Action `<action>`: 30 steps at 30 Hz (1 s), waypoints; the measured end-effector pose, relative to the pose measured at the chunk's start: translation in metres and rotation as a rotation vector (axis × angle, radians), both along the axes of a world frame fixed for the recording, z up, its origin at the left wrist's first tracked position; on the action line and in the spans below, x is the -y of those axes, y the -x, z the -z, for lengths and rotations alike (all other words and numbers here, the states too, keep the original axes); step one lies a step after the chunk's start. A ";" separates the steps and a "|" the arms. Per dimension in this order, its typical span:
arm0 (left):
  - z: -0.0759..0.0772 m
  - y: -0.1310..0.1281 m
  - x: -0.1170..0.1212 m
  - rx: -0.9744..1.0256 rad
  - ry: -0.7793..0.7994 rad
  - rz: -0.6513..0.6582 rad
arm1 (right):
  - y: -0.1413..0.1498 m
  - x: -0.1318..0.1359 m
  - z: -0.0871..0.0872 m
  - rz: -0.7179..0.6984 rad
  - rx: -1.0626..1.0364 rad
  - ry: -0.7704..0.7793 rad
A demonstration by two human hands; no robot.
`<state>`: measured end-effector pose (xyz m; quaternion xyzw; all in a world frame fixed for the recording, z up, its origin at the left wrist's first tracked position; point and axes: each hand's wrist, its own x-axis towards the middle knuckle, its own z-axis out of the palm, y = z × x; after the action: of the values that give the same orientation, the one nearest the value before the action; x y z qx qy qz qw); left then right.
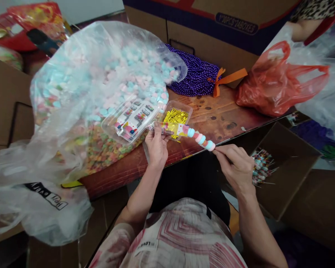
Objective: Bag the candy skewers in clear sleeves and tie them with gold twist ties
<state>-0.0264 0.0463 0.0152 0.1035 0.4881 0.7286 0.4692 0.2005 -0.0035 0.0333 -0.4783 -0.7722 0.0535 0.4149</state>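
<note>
My left hand (157, 149) is closed on a small clear printed plastic bag (182, 129) above the table edge. A skewer of pink and blue candies (202, 140) has its far end at the bag's mouth; how deep it sits inside I cannot tell. My right hand (236, 163) pinches the skewer's near end. Just beyond the bag, a clear tray (190, 108) holds gold twist ties (176, 117). Left of it, a second clear tray (107, 130) contains a stack of printed bags (136, 119).
A large clear sack of pastel candies (106, 70) covers the table's left, with ring-shaped candies (108, 149) below. Purple beads (194, 72) and a red plastic bag (279, 82) lie behind. Finished-looking skewers (262, 167) sit in a cardboard box (290, 167) at right. Another person's arm (303, 29) shows top right.
</note>
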 end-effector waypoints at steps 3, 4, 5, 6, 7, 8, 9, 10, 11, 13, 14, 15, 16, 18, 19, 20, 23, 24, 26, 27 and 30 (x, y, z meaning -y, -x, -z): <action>0.006 0.000 0.000 -0.108 -0.033 0.005 | 0.001 0.001 -0.001 -0.071 -0.040 0.062; 0.008 -0.001 0.000 -0.150 -0.050 0.004 | 0.002 0.001 0.000 -0.098 -0.085 0.104; 0.010 -0.002 0.000 -0.189 -0.070 0.003 | 0.005 0.001 0.000 -0.122 -0.134 0.149; 0.012 -0.003 0.001 -0.222 -0.089 0.002 | 0.007 0.001 0.002 -0.142 -0.181 0.190; 0.014 -0.004 0.002 -0.248 -0.106 0.003 | 0.011 0.001 0.003 -0.153 -0.222 0.222; 0.016 -0.006 0.003 -0.267 -0.118 0.005 | 0.014 0.001 0.005 -0.155 -0.257 0.246; 0.017 -0.007 0.004 -0.280 -0.124 0.009 | 0.017 0.001 0.007 -0.147 -0.285 0.262; 0.018 -0.008 0.004 -0.285 -0.125 0.011 | 0.021 0.002 0.008 -0.136 -0.306 0.278; 0.019 -0.009 0.005 -0.285 -0.123 0.011 | 0.023 0.002 0.010 -0.124 -0.323 0.294; 0.020 -0.010 0.005 -0.272 -0.118 0.009 | 0.027 0.003 0.011 -0.110 -0.337 0.338; 0.019 -0.010 0.005 -0.262 -0.115 0.006 | 0.029 0.004 0.012 -0.107 -0.337 0.361; 0.018 -0.010 0.005 -0.246 -0.111 0.009 | 0.031 0.004 0.013 -0.100 -0.334 0.378; 0.017 -0.011 0.005 -0.223 -0.104 0.017 | 0.032 0.005 0.013 -0.087 -0.329 0.387; 0.013 -0.014 0.007 -0.147 -0.085 0.058 | 0.035 0.006 0.016 -0.053 -0.317 0.376; 0.011 -0.016 0.008 -0.102 -0.077 0.086 | 0.038 0.006 0.017 -0.039 -0.308 0.359; 0.009 -0.019 0.010 -0.063 -0.074 0.116 | 0.040 0.007 0.018 -0.029 -0.299 0.340; 0.005 -0.028 0.019 -0.017 -0.080 0.198 | 0.050 0.009 0.023 -0.020 -0.279 0.302; 0.005 -0.031 0.022 -0.018 -0.080 0.226 | 0.054 0.010 0.024 -0.019 -0.278 0.299; 0.006 -0.037 0.029 -0.017 -0.078 0.283 | 0.064 0.010 0.027 -0.013 -0.290 0.292; 0.007 -0.039 0.032 -0.009 -0.081 0.312 | 0.069 0.009 0.029 -0.001 -0.306 0.288; 0.007 -0.043 0.036 0.029 -0.109 0.395 | 0.080 0.005 0.031 0.063 -0.386 0.278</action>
<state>0.0163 0.0105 0.0084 0.2122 0.4113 0.6491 0.6037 0.1205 -0.0082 0.0026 -0.5356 -0.6485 0.2368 0.4864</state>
